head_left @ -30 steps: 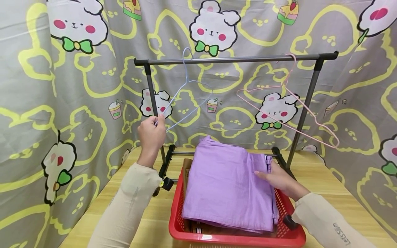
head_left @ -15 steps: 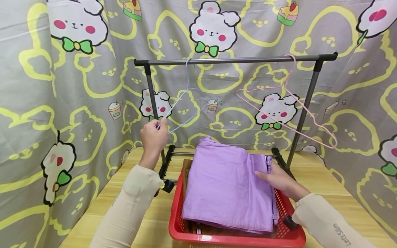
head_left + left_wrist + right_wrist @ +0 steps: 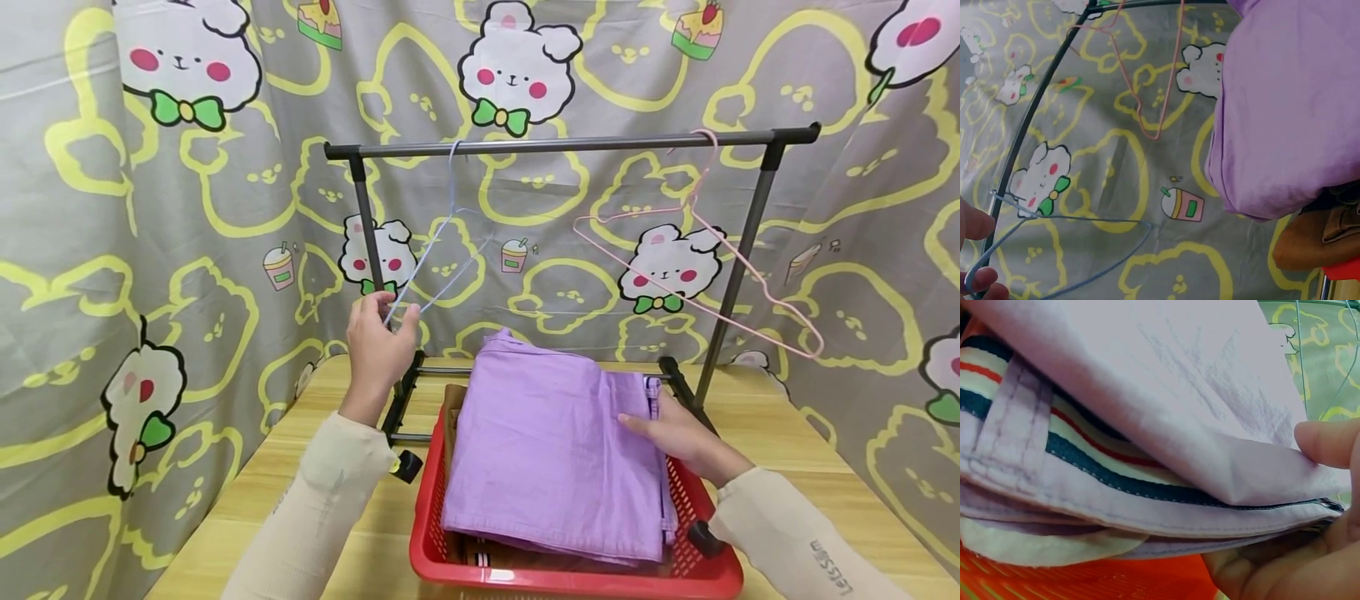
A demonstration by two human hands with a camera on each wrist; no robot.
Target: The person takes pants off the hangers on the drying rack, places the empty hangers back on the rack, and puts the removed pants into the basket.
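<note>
My left hand (image 3: 378, 346) is loosened around the lower left corner of a light blue wire hanger (image 3: 420, 268); its thumb and fingers stand apart with the wire between them. The hanger's hook sits over the bar of a clothes rack (image 3: 570, 145). Folded purple trousers (image 3: 555, 458) with a belt loop and a striped inner waistband lie in a red basket (image 3: 570, 577). At their right edge my right hand (image 3: 678, 433) pinches the cloth, thumb (image 3: 1329, 442) on top and fingers underneath, as the right wrist view shows.
A pink hanger (image 3: 690, 200) hangs at the right of the bar. Brown clothing (image 3: 1310, 240) lies under the trousers. The rack's dark feet (image 3: 405, 396) stand on the wooden table (image 3: 750, 400), behind the basket. A patterned curtain (image 3: 225, 333) encloses the table.
The blue hanger's hook has come down onto the bar. My left hand has moved slightly right and lower, and its fingers have spread from their grip. My right hand stays on the trousers.
</note>
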